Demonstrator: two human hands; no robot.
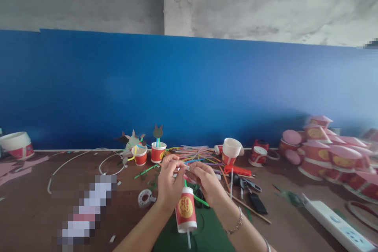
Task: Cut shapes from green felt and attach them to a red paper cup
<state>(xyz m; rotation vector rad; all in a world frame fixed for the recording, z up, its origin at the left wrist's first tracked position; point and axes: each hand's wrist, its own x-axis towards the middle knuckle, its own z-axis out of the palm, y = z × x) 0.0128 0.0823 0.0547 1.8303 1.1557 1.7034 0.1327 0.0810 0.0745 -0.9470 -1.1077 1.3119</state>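
Observation:
My left hand (170,183) and my right hand (205,179) meet in front of me, fingertips pinched close together. Between them is something small and pale, too blurred to name. Just below the fingers is a red paper cup (186,206) with a gold emblem. A pale straw (189,240) sticks out from the cup's lower end, and a bit of green straw (185,183) shows at its upper end. Whether either hand touches the cup I cannot tell. Under it lies a dark green mat (203,232). Another green straw (202,201) curves beside my right wrist.
A tape roll (144,197) lies left of my hands. Behind are loose straws (195,151), a paper cup with a cat-shaped cutout (158,133) and a white-topped cup (231,149). On the right are an orange cutter (238,171), keys (242,189), stacked cups (319,153) and a power strip (339,220).

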